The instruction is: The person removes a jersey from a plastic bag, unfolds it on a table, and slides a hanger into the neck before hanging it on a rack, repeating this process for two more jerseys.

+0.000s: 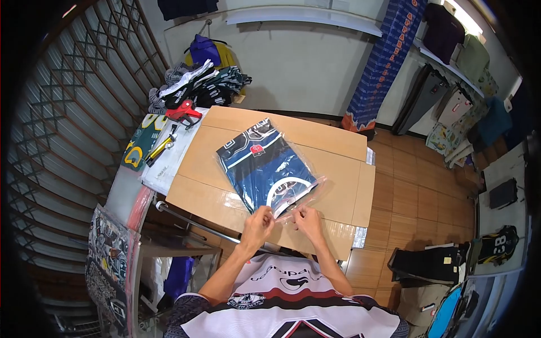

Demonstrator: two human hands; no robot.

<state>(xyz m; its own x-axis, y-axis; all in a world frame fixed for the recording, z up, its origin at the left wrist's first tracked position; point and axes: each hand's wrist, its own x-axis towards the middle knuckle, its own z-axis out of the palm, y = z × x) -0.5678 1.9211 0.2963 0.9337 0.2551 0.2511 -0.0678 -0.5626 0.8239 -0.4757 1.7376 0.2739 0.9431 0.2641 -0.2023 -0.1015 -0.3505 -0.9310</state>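
Observation:
A folded blue and black jersey [265, 163] lies inside a clear plastic bag [319, 187] on a flattened cardboard sheet [194, 163]. White trim and a small red patch show through the film. My left hand [259, 226] is closed, pinching the near left edge of the bag. A short way to its right, my right hand [307, 222] also pinches the near edge, fingers pressed together. Between the hands the loose film is crinkled, and its exact fold cannot be made out.
Left of the cardboard are a red tape dispenser [185, 114], a yellow-handled tool [162, 147] and a green jersey [137, 147]. Behind them rises a pile of folded clothes [197, 87]. A metal lattice gate [73, 141] stands left; tiled floor [394, 197] extends right.

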